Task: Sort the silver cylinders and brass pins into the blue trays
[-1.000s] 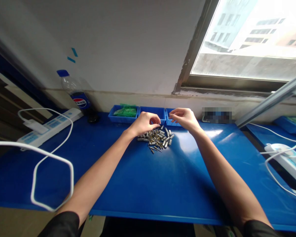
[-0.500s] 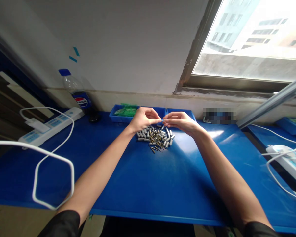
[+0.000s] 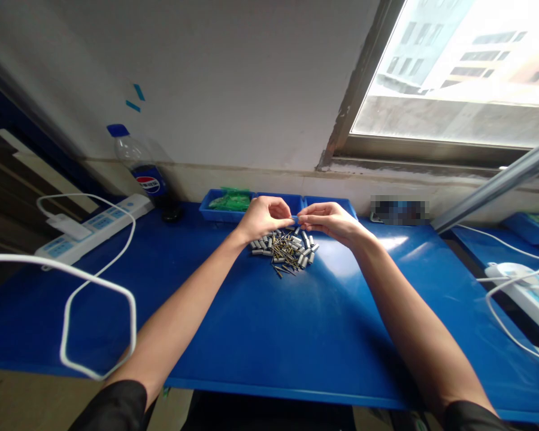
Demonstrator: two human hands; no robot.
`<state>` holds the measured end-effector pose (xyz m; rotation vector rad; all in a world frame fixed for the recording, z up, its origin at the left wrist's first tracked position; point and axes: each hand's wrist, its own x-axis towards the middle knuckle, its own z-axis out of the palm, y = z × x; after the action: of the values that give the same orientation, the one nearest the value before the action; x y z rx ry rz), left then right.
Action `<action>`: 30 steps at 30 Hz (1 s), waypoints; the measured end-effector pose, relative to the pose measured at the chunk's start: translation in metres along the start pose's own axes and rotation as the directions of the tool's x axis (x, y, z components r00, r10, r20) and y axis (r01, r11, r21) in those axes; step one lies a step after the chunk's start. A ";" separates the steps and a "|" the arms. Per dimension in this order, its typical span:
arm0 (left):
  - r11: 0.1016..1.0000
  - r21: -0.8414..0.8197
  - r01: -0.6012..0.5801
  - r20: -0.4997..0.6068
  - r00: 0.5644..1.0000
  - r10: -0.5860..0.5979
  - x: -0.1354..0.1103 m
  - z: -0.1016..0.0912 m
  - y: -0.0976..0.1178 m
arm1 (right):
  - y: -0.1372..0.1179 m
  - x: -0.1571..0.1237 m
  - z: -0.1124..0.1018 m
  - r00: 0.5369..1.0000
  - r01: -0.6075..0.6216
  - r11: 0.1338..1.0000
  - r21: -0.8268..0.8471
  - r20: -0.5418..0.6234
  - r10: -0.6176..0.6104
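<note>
My left hand (image 3: 263, 218) and my right hand (image 3: 330, 220) meet fingertip to fingertip above a heap of small grey metal sleeves and thin brass pins (image 3: 285, 250) on the blue table (image 3: 269, 323). Both hands pinch one tiny part between them at about the middle; the part is too small to make out clearly. Behind the hands stands a row of blue bins (image 3: 326, 202), the left one holding green pieces (image 3: 228, 200).
A plastic cola bottle (image 3: 144, 170) stands at the wall on the left. A white power strip (image 3: 90, 230) and its looping white cable (image 3: 94, 287) lie at the left. Another power strip with cable (image 3: 525, 287) is at the right. A metal bar (image 3: 494, 185) slants at right.
My hands came together from apart: the left rose off the heap and the right moved left from the bins, until their fingertips met over the heap.
</note>
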<state>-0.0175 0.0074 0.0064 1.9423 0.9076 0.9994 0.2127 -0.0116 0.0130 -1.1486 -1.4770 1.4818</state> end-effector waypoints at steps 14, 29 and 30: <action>0.797 0.589 -0.135 0.339 0.936 -0.093 -0.009 0.009 -0.018 | -0.003 -0.001 -0.020 0.903 0.073 0.923 -0.378 -0.367 -0.222; 0.837 0.501 -0.223 0.358 0.933 0.035 -0.005 -0.002 -0.019 | -0.003 -0.001 -0.011 0.946 0.086 0.924 -0.373 -0.261 -0.193; 0.849 0.480 -0.222 0.344 0.938 0.051 -0.004 -0.003 -0.017 | -0.004 -0.001 -0.010 0.947 0.086 0.924 -0.372 -0.258 -0.192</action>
<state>-0.0264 0.0133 -0.0082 2.5613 0.9145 0.5107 0.2219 -0.0089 0.0174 -1.3747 -1.6182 0.9193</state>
